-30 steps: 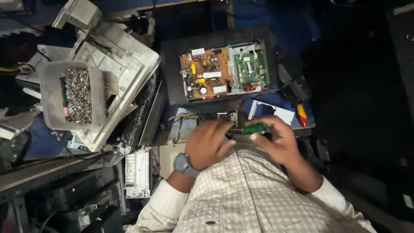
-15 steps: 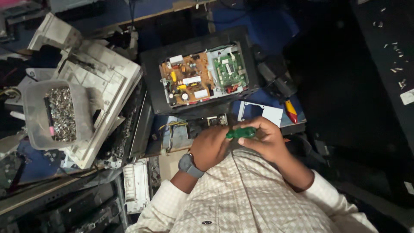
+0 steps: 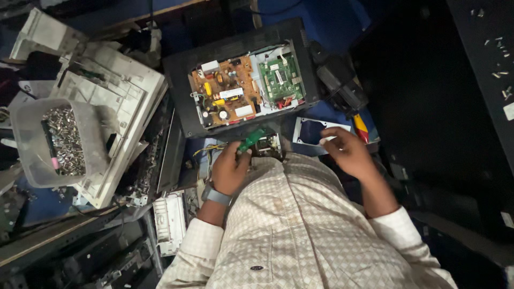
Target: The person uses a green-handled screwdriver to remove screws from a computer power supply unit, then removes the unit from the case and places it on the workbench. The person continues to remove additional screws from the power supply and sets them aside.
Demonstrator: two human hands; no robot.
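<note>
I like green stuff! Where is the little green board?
In the head view, the little green board is pinched in the left hand, just below the black tray.

- Blue work surface point(image 3: 332, 21): black chassis point(image 3: 182, 69) with circuit boards lies just beyond the left hand point(image 3: 229, 170).
- Left of it, a white casing point(image 3: 115, 96).
- Clear tub point(image 3: 32, 155) of screws lies farther left.

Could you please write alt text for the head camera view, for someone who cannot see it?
Seen from above, a person's left hand holds a small green circuit board, while the right hand hovers open near a screwdriver. Ahead lies an opened black device showing its boards.
</note>
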